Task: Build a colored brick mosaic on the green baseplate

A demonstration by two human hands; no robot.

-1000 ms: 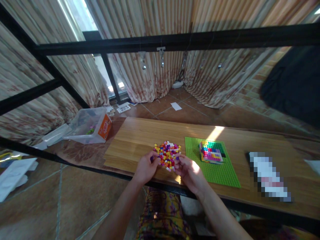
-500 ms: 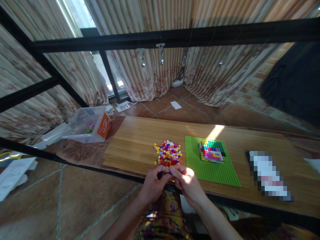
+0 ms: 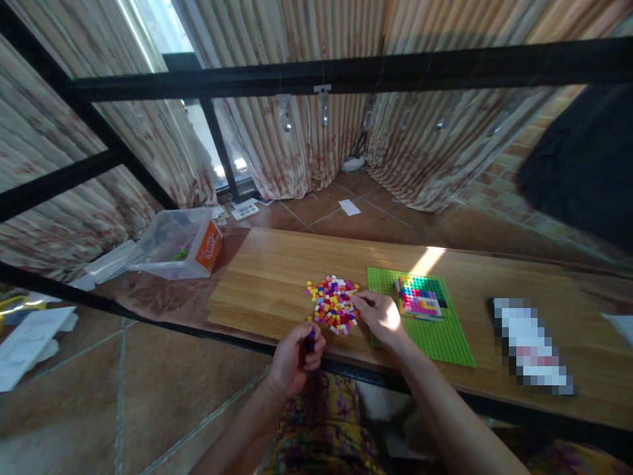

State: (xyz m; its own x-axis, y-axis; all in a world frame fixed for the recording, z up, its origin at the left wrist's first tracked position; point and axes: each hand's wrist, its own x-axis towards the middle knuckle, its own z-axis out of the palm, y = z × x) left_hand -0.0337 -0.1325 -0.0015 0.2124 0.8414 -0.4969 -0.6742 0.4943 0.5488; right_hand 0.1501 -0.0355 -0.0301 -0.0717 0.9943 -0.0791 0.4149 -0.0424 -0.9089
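My left hand (image 3: pixel 297 356) is curled at the table's front edge around dark purple toy bricks (image 3: pixel 310 340); how many is hidden by the fingers. A pile of small loose bricks (image 3: pixel 332 303) in many colours lies on the wooden table beyond it. At the pile's right side, the thumb and fingertips of my right hand (image 3: pixel 382 316) are pinched together; anything between them is too small to make out. Right of the pile is a green studded baseplate (image 3: pixel 420 340), partly under my right hand. On it stands a low block of multicoloured bricks (image 3: pixel 419 298).
On the wooden table (image 3: pixel 267 277), a pixelated dark-edged object (image 3: pixel 534 346) lies to the right. A clear plastic box (image 3: pixel 171 254) with an orange label stands at the left, holding a few pieces. A black metal bar (image 3: pixel 346 71) crosses in front of the curtains.
My hands, together at the table's front edge before, have moved apart. The right reached forward to the pile; the left stayed near the edge with the purple bricks.
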